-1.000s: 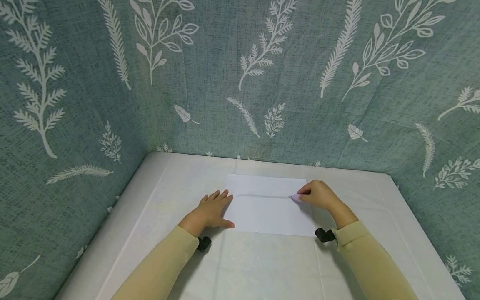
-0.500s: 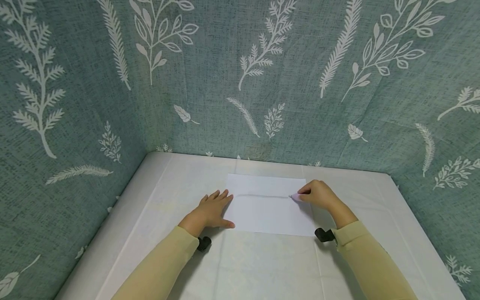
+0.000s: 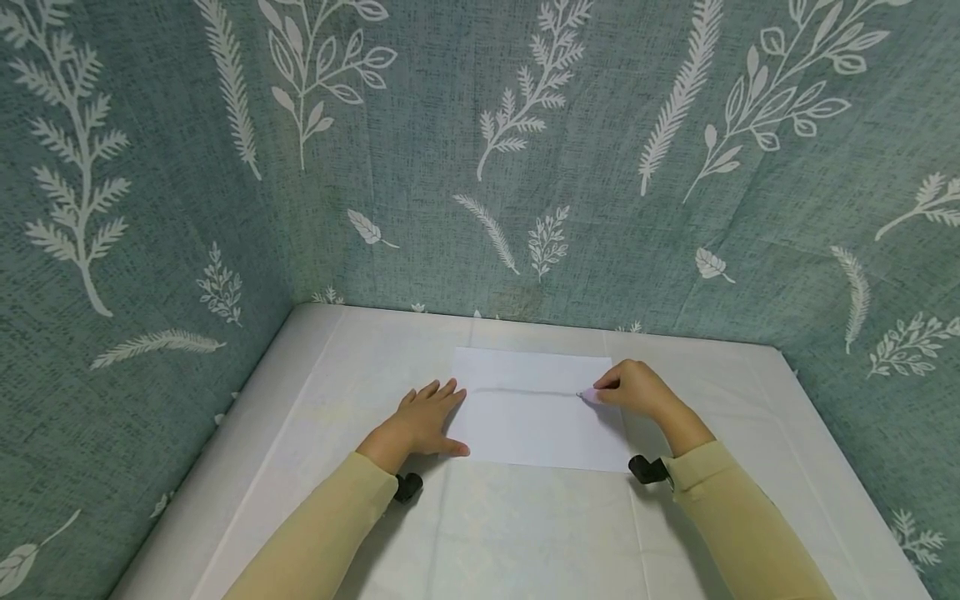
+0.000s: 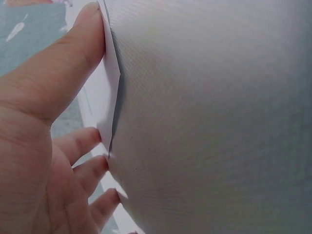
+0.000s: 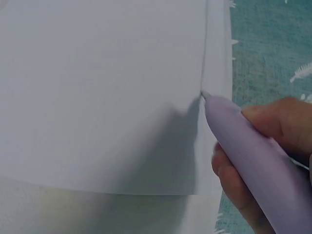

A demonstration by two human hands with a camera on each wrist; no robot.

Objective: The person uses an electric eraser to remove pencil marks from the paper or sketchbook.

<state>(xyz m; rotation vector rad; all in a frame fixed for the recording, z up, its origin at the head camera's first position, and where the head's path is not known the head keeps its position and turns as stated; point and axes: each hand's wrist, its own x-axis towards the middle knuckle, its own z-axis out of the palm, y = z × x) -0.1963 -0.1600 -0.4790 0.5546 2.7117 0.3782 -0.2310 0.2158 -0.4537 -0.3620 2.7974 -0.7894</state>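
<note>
A white paper sheet (image 3: pixel 532 433) lies on the table, with a thin grey line (image 3: pixel 525 392) running across its upper half. My left hand (image 3: pixel 423 421) is spread at the left edge, thumb and fingertips on the paper. In the left wrist view the thumb (image 4: pixel 68 58) presses at that edge, which bows slightly. My right hand (image 3: pixel 637 389) pinches a lilac, thick-bodied pen-like tool (image 5: pixel 253 156) near the sheet's right edge. Its short metal tip (image 5: pixel 204 94) meets the line in the right wrist view. The tool's rear end is hidden by the hand in the head view.
A pale cloth covers the table (image 3: pixel 540 542). Behind it and at the sides hangs a green leaf-patterned curtain (image 3: pixel 420 275). Black wrist cameras sit beneath the left (image 3: pixel 408 487) and right (image 3: pixel 647 469) cuffs, close to the sheet's near corners.
</note>
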